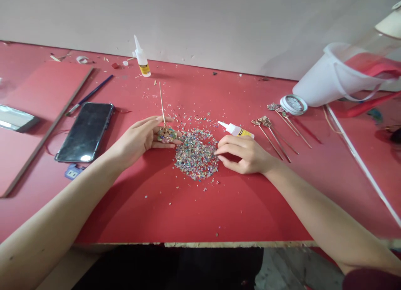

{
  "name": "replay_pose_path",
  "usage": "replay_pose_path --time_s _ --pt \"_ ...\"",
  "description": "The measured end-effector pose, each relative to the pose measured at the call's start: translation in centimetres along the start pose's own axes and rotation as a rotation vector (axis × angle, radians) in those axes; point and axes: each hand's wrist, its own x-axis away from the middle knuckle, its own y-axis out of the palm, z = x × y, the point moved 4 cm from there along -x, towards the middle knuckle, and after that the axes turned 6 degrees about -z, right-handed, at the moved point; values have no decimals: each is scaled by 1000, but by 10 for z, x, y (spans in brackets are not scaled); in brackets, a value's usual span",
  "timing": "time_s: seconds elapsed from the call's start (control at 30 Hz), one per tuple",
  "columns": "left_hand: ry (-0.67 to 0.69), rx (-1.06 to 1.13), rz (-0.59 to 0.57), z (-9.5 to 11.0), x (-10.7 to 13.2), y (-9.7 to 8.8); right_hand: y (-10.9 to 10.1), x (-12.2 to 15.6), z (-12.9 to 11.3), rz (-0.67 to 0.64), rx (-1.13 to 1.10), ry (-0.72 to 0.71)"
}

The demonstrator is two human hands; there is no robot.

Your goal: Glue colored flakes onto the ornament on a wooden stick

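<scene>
My left hand [150, 133] is closed around a gold hairpin [167, 135], whose ornate head carries colourful chips and whose thin stick points up and away. Just right of it a heap of small shiny shell-like chips [196, 156] lies on the red tabletop. At the heap's right edge my right hand [239, 153] has its thumb and fingertips pinched together; whatever is between them is too small to make out. Behind that hand a small white glue bottle [236, 130] with a yellow label lies on its side.
A second glue bottle [142, 60] stands at the back. On the left lie a phone [86, 131], a paintbrush [90, 94] and a red board [40, 114]. On the right are several hairpins [271, 131], a round white lid [293, 104] and a tipped white bucket [335, 79].
</scene>
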Motion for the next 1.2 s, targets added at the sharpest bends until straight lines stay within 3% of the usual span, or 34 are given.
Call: replay_pose_path --time_s 1.2 --pt "6 0 -12 1 1 2 -2 2 -4 -35 -9 -35"
